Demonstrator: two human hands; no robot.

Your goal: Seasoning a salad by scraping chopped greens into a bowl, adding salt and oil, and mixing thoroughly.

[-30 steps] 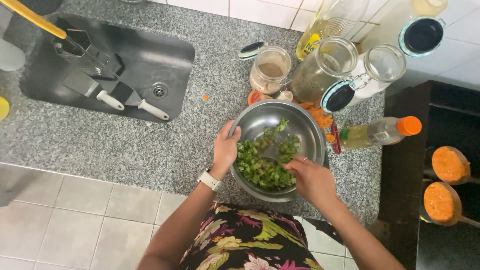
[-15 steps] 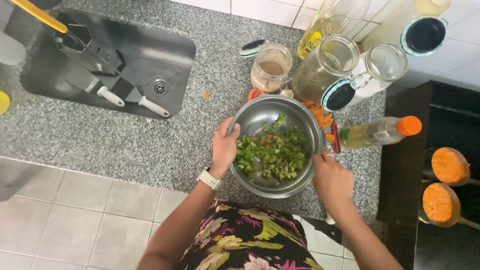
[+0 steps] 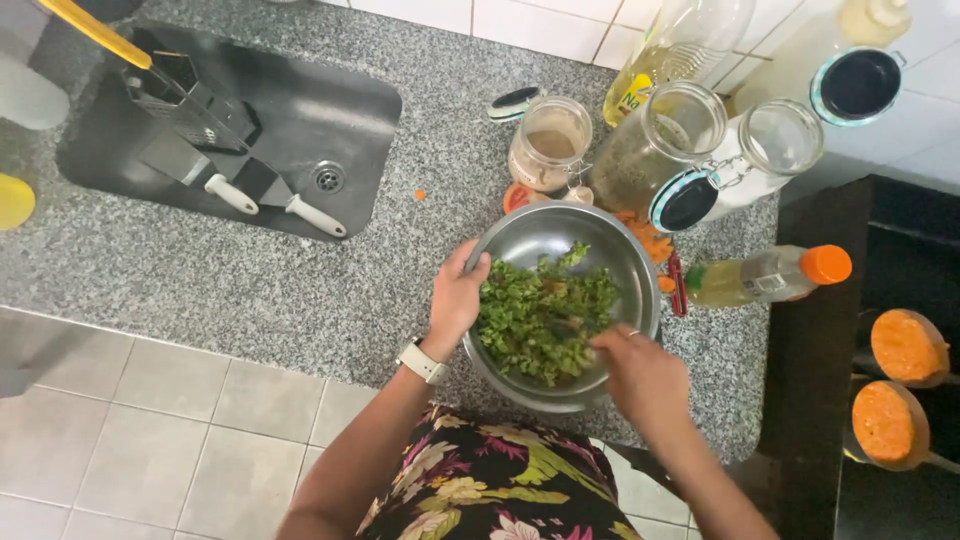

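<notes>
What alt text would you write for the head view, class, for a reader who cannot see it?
A person's left hand grips the rim of a round steel bowl of chopped green leaves on a speckled granite counter, while the right hand reaches into the greens. Glass jars stand behind.

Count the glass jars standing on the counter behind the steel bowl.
3. One jar with pale powder sits just behind the steel bowl; a dark-filled jar leans to its right; a clear jar lies furthest right. Others may be hidden beyond the frame.

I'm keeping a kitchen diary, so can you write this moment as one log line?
left hand: grips rim of metal bowl | right hand: in chopped greens | bowl on granite counter
</notes>
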